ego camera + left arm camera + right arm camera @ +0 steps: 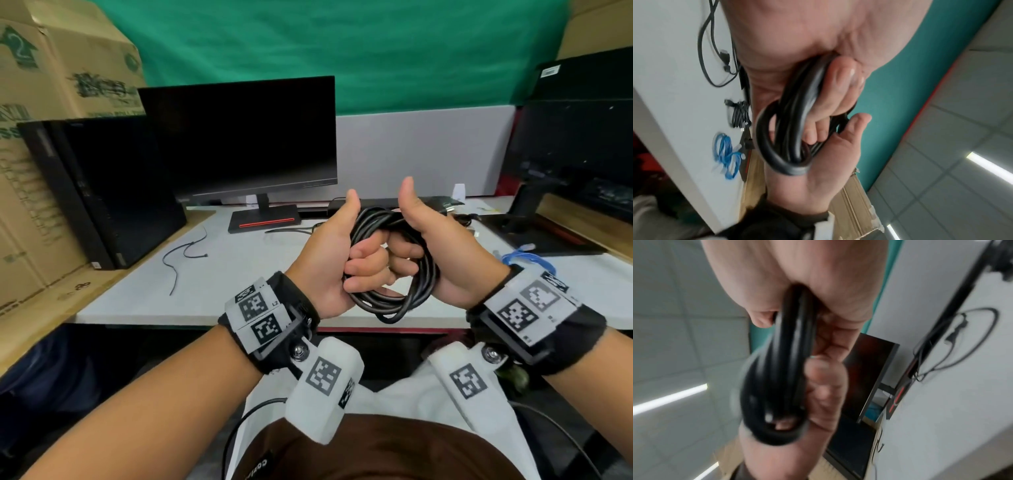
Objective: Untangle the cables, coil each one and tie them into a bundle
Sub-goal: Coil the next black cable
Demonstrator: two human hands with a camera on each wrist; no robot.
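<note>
A thick black cable is wound into a coil of several loops and held up above the front edge of the white table. My left hand grips the coil's left side, fingers curled through the loops, thumb up. My right hand grips the right side the same way. In the left wrist view the black coil runs between both palms. The right wrist view shows the coil blurred. A coiled blue cable lies on the table behind my right wrist; the blue cable shows again there.
A dark monitor stands at the back of the table, with a black computer tower and cardboard boxes to its left. A second monitor stands right. A thin black tie lies left; a small black cable bundle lies beside the blue one.
</note>
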